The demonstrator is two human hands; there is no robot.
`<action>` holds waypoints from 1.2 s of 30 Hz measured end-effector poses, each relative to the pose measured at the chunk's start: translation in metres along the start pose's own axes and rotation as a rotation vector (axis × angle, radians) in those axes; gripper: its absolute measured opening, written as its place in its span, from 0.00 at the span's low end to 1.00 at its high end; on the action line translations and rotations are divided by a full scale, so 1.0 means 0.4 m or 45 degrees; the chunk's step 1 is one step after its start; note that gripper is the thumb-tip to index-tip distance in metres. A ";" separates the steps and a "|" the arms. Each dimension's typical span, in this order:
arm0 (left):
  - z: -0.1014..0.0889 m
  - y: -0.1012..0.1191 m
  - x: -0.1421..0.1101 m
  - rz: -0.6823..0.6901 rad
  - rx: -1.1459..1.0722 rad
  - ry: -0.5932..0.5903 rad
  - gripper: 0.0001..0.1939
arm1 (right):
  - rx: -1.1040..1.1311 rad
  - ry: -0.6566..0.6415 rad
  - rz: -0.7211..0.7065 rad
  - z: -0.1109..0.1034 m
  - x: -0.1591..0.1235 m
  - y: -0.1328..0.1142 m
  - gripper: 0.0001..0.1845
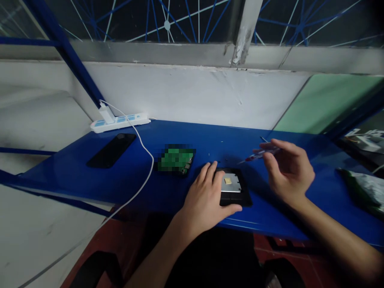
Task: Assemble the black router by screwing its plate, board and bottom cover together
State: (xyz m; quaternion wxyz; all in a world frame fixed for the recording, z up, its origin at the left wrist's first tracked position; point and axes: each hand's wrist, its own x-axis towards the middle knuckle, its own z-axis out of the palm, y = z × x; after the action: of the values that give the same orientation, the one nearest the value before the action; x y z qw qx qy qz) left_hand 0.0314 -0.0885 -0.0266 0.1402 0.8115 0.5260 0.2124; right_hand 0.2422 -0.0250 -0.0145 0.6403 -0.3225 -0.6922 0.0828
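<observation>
My left hand [205,198] lies over the left part of a black case [244,196], its fingers stretched and spread toward the far side and its thumb along the near edge. Set in the case is a silver metal plate [235,186] with a small yellowish pad [228,181] on it. Raised to the right of the case, my right hand [289,172] is closed round a small screwdriver [258,154] with a see-through handle and a red part near the shaft. Its tip points left and is blurred. A green circuit board [175,160], partly pixelated, rests left of my left hand.
Small loose bits lie behind the case. A black phone [112,151] and a white power strip [126,121] are at the left of the blue table [144,138]. A white cable [147,152] crosses the table and hangs off its front. At right lies a shiny bag [364,192].
</observation>
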 end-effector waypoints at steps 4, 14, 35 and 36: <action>-0.007 -0.013 -0.022 -0.035 -0.008 -0.026 0.41 | -0.035 -0.003 0.111 0.014 0.000 0.018 0.20; 0.010 -0.017 -0.025 -0.081 0.018 0.145 0.41 | -0.151 -0.164 0.187 0.028 -0.012 0.024 0.16; 0.005 -0.016 -0.031 -0.087 -0.064 0.183 0.35 | 0.099 -0.062 0.319 0.024 0.004 0.036 0.13; 0.005 -0.017 -0.031 -0.087 -0.060 0.184 0.35 | 0.111 -0.066 0.344 0.024 0.008 0.037 0.12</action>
State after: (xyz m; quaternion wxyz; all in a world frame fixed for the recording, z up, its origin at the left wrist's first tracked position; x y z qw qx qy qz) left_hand 0.0228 -0.0971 -0.0339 0.1283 0.7721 0.5570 0.2778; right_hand 0.2384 -0.0089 -0.0213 0.6187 -0.3826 -0.6544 0.2064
